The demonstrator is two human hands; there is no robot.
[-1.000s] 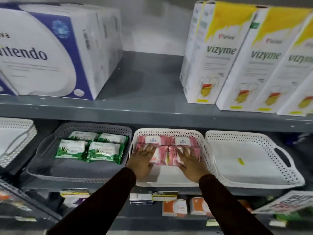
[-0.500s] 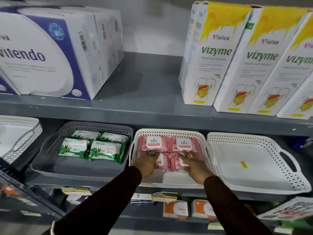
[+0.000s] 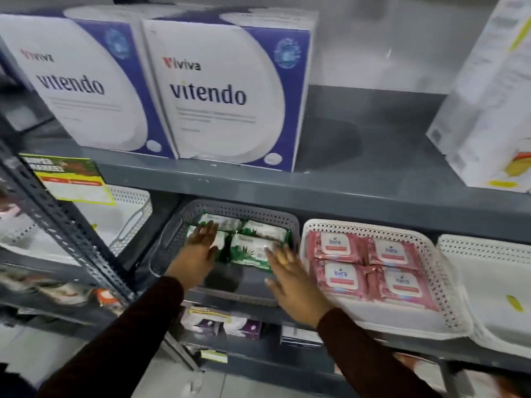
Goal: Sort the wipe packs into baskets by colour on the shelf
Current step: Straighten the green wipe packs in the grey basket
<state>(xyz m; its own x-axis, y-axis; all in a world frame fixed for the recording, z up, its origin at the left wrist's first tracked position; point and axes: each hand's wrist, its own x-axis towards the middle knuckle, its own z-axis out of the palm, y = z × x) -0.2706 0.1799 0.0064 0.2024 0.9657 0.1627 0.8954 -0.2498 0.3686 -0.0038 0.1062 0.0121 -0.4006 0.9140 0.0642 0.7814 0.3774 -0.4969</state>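
Green packs (image 3: 253,242): grouped in grey basket (image 3: 172,239), under both hands.
Left hand (image 3: 201,248): flat, fingers spread, pressing packs.
Right hand (image 3: 293,278): open, gripping nothing.
Pink packs (image 3: 365,262): right of right hand, in white basket (image 3: 442,285).
Progress: sorting looks complete; tidying remains.

Setting was a shop or stockroom aisle. Grey metal shelf (image 3: 316,191) on a slotted-angle upright (image 3: 66,225) carried identical boxed goods facing outward: two "Viviva vitendo" cartons (image 3: 224,90), more cartons at right. A printed promotional sign (image 3: 69,179) hung at left. Perforated baskets (image 3: 178,248) held packaged wipes; small retail boxes (image 3: 227,326) lay on the shelf below.
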